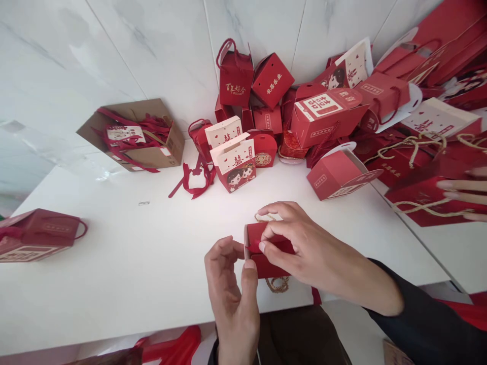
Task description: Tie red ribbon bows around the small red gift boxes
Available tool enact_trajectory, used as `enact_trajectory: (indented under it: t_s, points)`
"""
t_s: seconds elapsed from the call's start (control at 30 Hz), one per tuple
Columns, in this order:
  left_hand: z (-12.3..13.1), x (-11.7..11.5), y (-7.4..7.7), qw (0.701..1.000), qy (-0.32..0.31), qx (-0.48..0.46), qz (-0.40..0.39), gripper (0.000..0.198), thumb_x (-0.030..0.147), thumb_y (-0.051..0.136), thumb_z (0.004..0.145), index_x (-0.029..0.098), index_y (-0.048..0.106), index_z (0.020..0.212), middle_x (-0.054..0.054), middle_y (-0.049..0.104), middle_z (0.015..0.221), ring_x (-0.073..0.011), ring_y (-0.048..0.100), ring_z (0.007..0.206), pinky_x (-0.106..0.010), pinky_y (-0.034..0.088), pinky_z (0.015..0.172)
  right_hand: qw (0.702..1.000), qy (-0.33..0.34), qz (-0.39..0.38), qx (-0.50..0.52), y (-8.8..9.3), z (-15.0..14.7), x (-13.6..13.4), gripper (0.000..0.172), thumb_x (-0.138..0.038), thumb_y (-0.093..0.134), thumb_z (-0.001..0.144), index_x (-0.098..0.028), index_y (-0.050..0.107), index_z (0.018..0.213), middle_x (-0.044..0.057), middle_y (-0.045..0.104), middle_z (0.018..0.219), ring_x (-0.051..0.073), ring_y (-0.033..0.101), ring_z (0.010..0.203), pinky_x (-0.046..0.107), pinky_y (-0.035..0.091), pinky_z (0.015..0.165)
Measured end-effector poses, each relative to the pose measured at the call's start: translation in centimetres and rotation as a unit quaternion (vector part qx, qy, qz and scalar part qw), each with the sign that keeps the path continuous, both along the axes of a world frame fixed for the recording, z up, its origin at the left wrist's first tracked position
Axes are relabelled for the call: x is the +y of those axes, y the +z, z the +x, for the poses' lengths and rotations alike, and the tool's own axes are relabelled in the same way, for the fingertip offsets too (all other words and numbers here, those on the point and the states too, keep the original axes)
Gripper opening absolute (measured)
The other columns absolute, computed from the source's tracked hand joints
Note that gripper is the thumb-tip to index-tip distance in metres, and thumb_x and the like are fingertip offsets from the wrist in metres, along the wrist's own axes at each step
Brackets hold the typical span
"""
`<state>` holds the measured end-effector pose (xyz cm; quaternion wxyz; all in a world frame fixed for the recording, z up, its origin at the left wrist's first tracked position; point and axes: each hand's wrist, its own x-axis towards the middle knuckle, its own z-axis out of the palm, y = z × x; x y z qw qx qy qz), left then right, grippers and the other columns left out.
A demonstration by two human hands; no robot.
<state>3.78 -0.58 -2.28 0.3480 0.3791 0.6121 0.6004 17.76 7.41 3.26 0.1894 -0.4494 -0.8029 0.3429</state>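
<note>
A small red gift box (272, 266) with twisted gold cord handles (277, 285) rests near the table's front edge, its top facing me. My left hand (234, 289) holds the box by its left side, thumb at the near edge and fingers curled behind the side panel. From the right, my right hand (287, 238) reaches over the box. Its thumb and index finger pinch a thin red strip (253, 248) at the top opening; whether this is ribbon or a card flap I cannot tell. Part of the box is hidden under my right hand.
A cardboard box (173, 142) of red ribbons stands by the wall. Several red gift boxes (321, 119) pile up at the back right. Loose ribbon (198, 177) lies mid-table; another gift box (45, 235) sits far left. Another person's hand (466, 192) touches a red bag at right.
</note>
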Motion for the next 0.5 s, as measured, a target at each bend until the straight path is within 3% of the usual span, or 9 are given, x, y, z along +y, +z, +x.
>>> enact_trajectory:
  t_s: [0.5]
  points:
    - [0.29,0.01,0.4,1.0,0.008,-0.004,-0.022,0.028,0.031,0.059,0.096,0.027,0.053,0.124,-0.006,0.061,0.109,-0.0184,0.061,0.098,-0.032,0.053,0.084,1.0,0.002,0.023,-0.004,0.06,-0.11,-0.01,0.017,-0.023,0.056,0.097,-0.022,0.062,0.08,0.011,0.06,0.129,0.026,0.046,0.136,0.044,0.046,0.109]
